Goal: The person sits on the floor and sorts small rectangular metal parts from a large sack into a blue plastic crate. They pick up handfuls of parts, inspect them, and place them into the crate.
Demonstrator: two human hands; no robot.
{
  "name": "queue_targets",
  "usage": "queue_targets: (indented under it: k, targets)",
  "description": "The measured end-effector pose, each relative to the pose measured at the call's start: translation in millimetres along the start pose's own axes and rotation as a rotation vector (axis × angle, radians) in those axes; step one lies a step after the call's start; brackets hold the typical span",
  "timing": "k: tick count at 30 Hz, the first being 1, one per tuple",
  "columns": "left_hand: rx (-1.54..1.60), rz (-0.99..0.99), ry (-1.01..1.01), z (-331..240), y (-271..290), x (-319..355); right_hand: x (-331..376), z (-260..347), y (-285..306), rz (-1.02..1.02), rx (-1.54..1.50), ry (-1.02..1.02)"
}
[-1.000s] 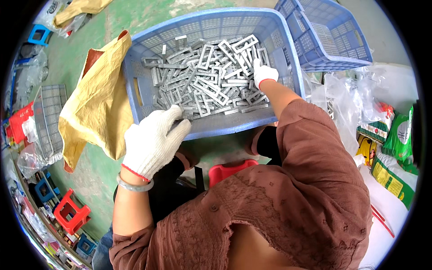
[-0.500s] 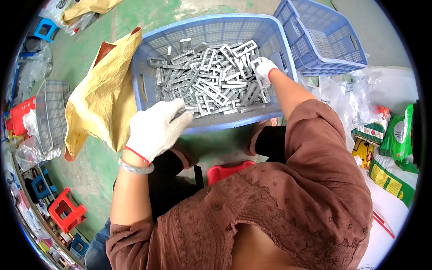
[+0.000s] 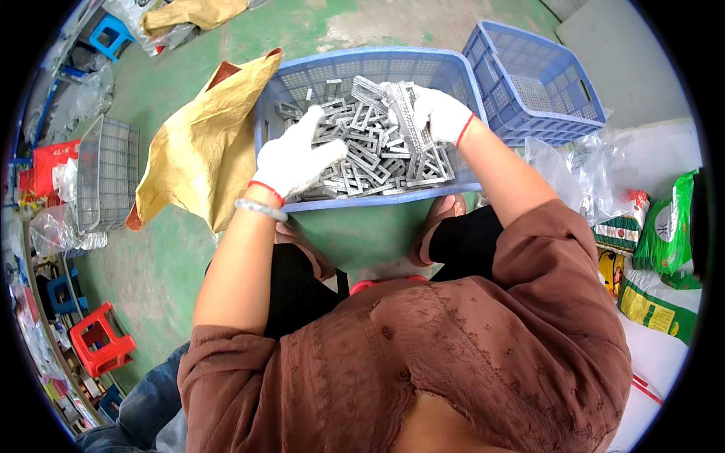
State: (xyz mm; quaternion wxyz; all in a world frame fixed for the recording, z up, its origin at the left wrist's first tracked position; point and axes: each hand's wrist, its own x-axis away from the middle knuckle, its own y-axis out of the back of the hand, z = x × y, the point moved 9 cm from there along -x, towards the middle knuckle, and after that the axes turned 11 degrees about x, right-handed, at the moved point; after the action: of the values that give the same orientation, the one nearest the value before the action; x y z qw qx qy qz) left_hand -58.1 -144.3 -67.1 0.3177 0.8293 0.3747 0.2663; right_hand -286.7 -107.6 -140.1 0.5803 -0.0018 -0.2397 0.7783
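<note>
A blue perforated plastic crate (image 3: 377, 200) stands in front of my feet, with a heap of grey metal rectangular frames (image 3: 364, 155) in it. In a white knit glove, my right hand (image 3: 444, 115) grips a long grey metal frame (image 3: 406, 119), raised at a slant over the right part of the heap. Its fingers are partly hidden behind the piece. My left hand (image 3: 294, 157), gloved too, hovers over the crate's near left side, thumb and fingers apart and nothing in them.
A yellow woven sack (image 3: 196, 151) drapes against the crate's left side. Another blue crate (image 3: 529, 90) is at the far right. Plastic bags (image 3: 570, 177) and printed sacks (image 3: 657, 294) lie to the right. Left are a grey mesh basket (image 3: 109, 177) and a red stool (image 3: 102, 340).
My right hand has come up from the heap with a metal frame. My left hand has moved right and forward, over the crate. The view has shifted, so the crate sits lower.
</note>
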Motion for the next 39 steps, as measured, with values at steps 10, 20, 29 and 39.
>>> queue_targets:
  k: [10,20,29,39]
  targets:
    - [1.507,0.316,-0.059,-71,-18,0,81,47,-108,-0.062,-0.419,0.059]
    - [1.571,-0.087,-0.239,-69,10,24,115,64,-78,-0.155,-0.416,0.345]
    - [1.418,-0.111,-0.352,-82,10,35,112,63,-94,-0.109,-0.452,0.304]
    - [1.475,-0.026,-0.273,-84,0,34,116,62,-84,-0.189,-0.386,0.301]
